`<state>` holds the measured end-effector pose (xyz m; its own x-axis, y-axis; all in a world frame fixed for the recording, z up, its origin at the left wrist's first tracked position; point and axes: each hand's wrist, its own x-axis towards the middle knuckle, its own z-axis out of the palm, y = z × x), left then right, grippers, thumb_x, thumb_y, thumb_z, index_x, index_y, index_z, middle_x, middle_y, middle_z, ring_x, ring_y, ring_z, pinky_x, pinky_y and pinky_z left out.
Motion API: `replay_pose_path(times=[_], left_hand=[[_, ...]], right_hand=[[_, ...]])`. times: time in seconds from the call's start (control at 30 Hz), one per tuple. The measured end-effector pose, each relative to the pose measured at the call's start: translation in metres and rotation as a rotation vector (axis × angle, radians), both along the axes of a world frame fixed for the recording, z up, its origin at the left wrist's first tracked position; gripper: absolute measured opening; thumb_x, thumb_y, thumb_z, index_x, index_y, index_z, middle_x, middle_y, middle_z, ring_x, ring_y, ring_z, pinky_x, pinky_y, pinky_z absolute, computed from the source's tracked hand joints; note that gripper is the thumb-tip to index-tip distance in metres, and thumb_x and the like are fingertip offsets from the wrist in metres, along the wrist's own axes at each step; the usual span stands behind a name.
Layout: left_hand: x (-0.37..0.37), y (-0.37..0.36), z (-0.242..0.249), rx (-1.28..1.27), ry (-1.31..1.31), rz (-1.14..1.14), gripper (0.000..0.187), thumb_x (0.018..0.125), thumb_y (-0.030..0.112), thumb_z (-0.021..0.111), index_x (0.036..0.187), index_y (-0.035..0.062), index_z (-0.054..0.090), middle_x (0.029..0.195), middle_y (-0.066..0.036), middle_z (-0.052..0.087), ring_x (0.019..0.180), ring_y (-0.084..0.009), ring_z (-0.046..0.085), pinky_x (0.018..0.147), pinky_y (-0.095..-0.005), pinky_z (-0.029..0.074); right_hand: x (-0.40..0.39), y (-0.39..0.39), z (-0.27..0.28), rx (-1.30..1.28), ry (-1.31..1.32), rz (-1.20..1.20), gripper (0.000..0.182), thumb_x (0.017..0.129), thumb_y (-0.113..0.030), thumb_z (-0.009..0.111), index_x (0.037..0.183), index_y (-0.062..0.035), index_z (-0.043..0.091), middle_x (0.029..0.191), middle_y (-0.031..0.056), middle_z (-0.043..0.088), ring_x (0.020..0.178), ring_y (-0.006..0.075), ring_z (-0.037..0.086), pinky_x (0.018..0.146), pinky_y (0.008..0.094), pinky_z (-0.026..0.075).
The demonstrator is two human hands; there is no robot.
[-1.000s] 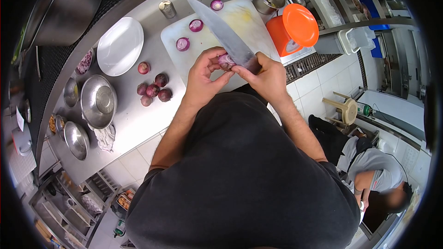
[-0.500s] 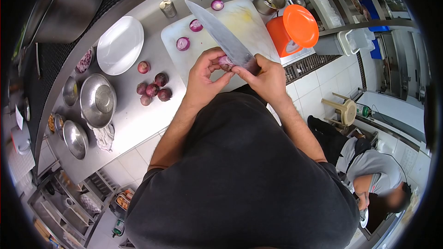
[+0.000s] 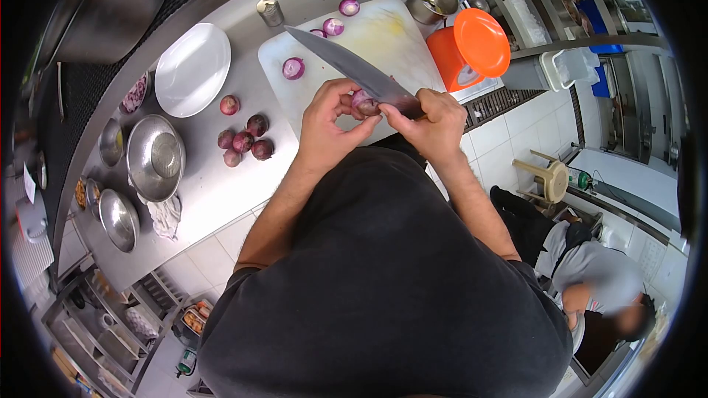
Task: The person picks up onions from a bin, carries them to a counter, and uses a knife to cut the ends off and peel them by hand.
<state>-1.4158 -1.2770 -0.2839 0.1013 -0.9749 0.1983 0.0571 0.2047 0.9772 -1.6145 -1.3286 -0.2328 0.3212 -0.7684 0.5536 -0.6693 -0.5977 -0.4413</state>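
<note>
My left hand is closed around a red onion with a purple, partly peeled face, its fingertips and thumb at the sides. In my right hand is a large chef's knife, its wide blade pointing up and left over the white cutting board. The right thumb reaches to the onion beside the blade. Cut red onion pieces lie on the board: one at the far edge, one beyond the blade and one on the left. Another is mostly hidden by the knife.
Several whole red onions sit on the steel counter left of the board, near a white oval plate, a tin can and metal bowls. An orange container stands at right. Another person is lower right.
The knife has swung lower, its tip down and left, uncovering one onion piece and partly covering another. More of the onion in my left hand shows.
</note>
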Motion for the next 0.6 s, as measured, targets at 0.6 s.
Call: replay_pose_path(times=[0.6], left_hand=[[0.0026, -0.0026, 0.0014, 0.016, 0.086, -0.056, 0.06, 0.088, -0.01, 0.081, 0.139, 0.0014, 0.053, 0.133, -0.009, 0.063, 0.111, -0.0163, 0.07, 0.098, -0.0339, 0.058]], right_hand=[[-0.0035, 0.0021, 0.0003, 0.36, 0.056, -0.044, 0.061, 0.071, -0.055, 0.099, 0.085, -0.0004, 0.074, 0.063, 0.0123, 0.067, 0.053, 0.0286, 0.064, 0.055, 0.0369, 0.051]])
